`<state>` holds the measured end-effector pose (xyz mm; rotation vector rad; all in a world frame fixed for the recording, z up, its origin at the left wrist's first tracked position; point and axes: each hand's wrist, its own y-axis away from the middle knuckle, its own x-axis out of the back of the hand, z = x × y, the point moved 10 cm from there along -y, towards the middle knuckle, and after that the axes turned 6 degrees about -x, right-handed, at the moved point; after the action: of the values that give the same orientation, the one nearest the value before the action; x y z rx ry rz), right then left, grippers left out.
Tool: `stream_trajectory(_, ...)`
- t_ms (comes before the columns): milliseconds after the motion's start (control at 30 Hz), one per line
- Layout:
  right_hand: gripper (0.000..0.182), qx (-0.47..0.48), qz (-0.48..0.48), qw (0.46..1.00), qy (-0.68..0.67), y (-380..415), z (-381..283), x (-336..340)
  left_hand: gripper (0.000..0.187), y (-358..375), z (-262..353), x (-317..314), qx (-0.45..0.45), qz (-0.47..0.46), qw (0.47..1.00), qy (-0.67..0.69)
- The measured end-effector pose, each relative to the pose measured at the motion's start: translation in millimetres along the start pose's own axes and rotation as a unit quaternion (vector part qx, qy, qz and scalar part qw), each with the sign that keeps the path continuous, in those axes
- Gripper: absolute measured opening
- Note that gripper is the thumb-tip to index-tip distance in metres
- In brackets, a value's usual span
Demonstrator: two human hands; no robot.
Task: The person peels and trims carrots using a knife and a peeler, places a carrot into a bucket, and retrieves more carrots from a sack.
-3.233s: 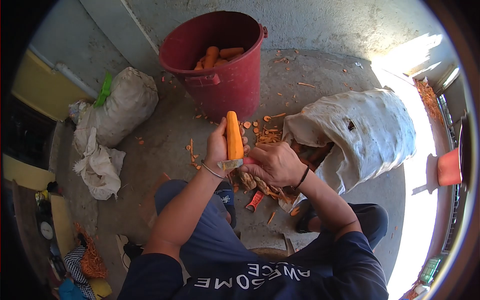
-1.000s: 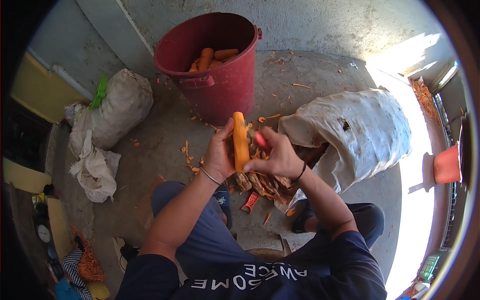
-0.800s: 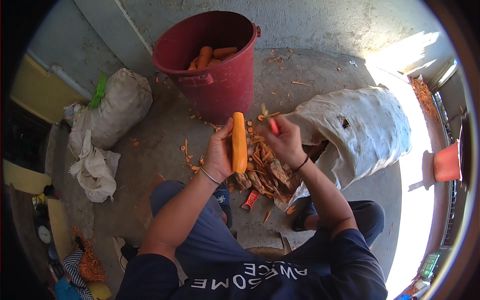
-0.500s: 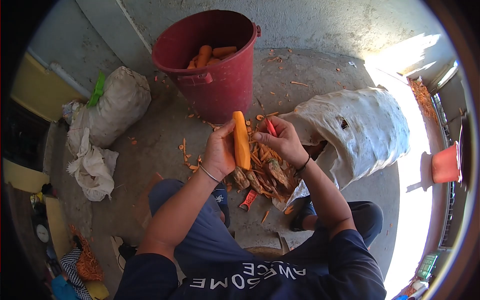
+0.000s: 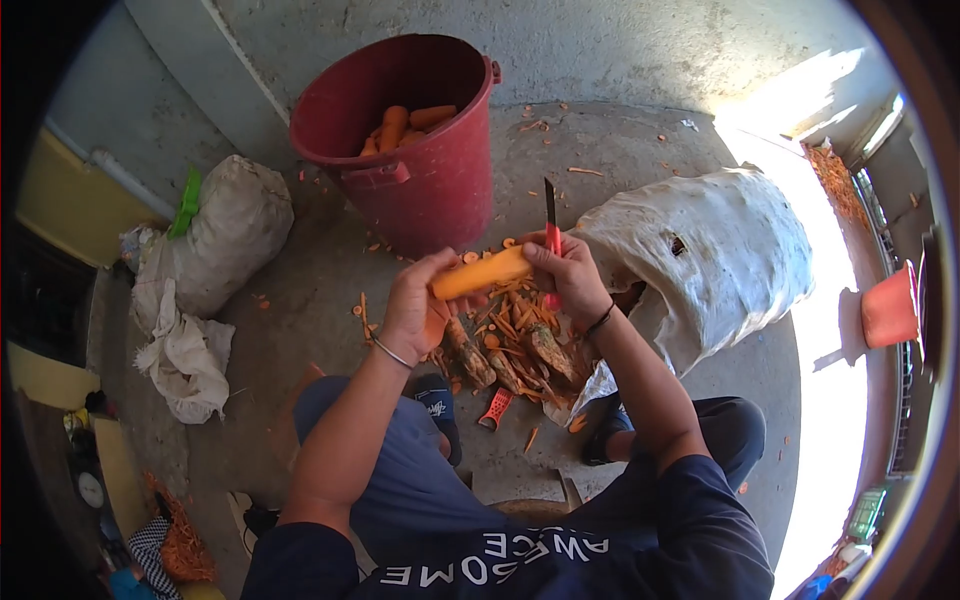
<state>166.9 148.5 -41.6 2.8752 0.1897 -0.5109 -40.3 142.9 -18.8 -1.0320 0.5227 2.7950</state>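
Left hand (image 5: 412, 305): clamped on carrot (image 5: 482, 274), left end.
Right hand (image 5: 572, 275): closed on knife (image 5: 553, 238), thumb at carrot's right end.
Carrot axis: crosswise between hands, above peelings (image 5: 513, 318), right end angled forward.

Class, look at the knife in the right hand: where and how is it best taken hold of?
I'd grip the knife by its red handle, coming from the person's right. The bare, narrow blade points away from the body, so the handle seems the safer part; the carrot lies just to the left, crowding that side. The right hand grips it there.
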Motion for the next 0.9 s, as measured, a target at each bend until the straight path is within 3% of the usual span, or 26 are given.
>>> stream_trajectory(67,0.036,-0.001,0.025,1.000,-0.002,0,-7,6,0.031,11,-23,-25,0.094,-0.154,0.973,-0.146)
stream_trajectory(167,0.023,0.042,0.017,0.999,0.014,0,-17,-1,0.041,20,-49,-35,0.141,-0.184,0.967,-0.108)
stream_trajectory(233,0.025,0.101,0.143,0.974,0.147,11,-40,9,0.043,21,-53,-41,0.152,-0.204,0.964,-0.076)
stream_trajectory(267,0.025,0.103,0.142,0.974,0.146,12,-45,12,0.044,16,-46,-39,0.111,-0.184,0.972,-0.095)
stream_trajectory(300,0.030,0.199,0.150,0.911,0.329,23,-69,6,0.044,13,-37,-37,0.069,-0.164,0.977,-0.114)
stream_trajectory(333,0.037,0.287,0.152,0.805,0.496,34,-84,-8,0.044,14,-36,-40,0.068,-0.164,0.977,-0.115)
stream_trajectory(367,0.052,0.270,0.082,0.795,0.537,31,-77,-15,0.039,13,-29,-42,0.040,-0.155,0.982,-0.104)
stream_trajectory(400,0.052,0.272,0.083,0.794,0.537,33,-84,-19,0.035,12,-23,-43,0.014,-0.147,0.985,-0.093)
stream_trajectory(467,0.056,0.221,-0.020,0.747,0.626,37,-71,-41,0.032,10,-23,-44,0.012,-0.153,0.984,-0.092)
stream_trajectory(600,0.054,0.188,-0.021,0.795,0.576,35,-65,-46,0.033,9,-31,-42,0.012,-0.171,0.982,-0.078)
stream_trajectory(900,0.053,0.200,0.002,0.766,0.611,34,-64,-48,0.029,12,-33,-40,0.020,-0.164,0.983,-0.081)
